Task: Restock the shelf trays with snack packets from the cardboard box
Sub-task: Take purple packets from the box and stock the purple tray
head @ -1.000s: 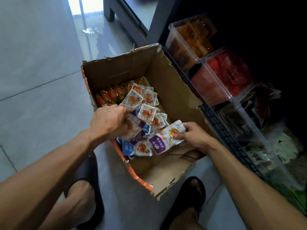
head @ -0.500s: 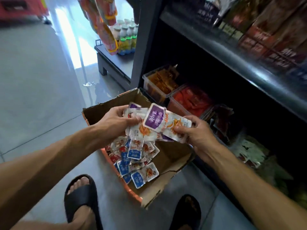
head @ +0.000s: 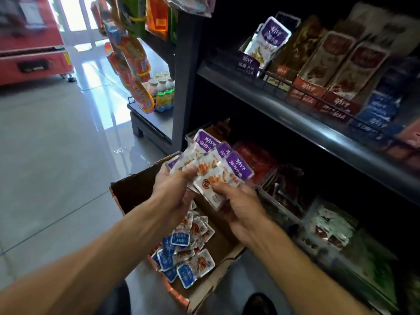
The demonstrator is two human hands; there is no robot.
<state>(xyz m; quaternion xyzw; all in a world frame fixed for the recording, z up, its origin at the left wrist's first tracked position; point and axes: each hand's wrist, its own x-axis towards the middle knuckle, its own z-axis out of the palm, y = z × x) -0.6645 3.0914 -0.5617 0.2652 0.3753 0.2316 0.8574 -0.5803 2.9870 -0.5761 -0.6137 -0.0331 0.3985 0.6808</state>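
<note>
Left hand (head: 173,189): its grip is closed on a fan of purple-topped snack packets (head: 205,155), thumb on the front, fingers behind, held up above the cardboard box.
Right hand (head: 241,206): thumb and fingers pinch the lower corner of the nearest purple-topped packet (head: 227,176), which overlaps the fan in the left hand; both hands meet at the bundle.
Cardboard box (head: 134,189): open on the floor below the hands, against the foot of the shelf unit; torn orange edge toward the camera.
Box contents: a heap of small blue-labelled packets (head: 184,253) lying loose in the box.
Lower shelf trays (head: 279,194): clear trays in a row just right of the box, holding red, dark and pale green-white packets; details blurred.
Upper shelf (head: 295,114): upright display cartons, the leftmost a purple carton (head: 264,45) with matching purple-topped packets standing in it, then brown, red and blue ones.
Floor (head: 56,155): glossy grey tiles.
Beyond the shelf end: small bottles (head: 162,92) on a low stand.
</note>
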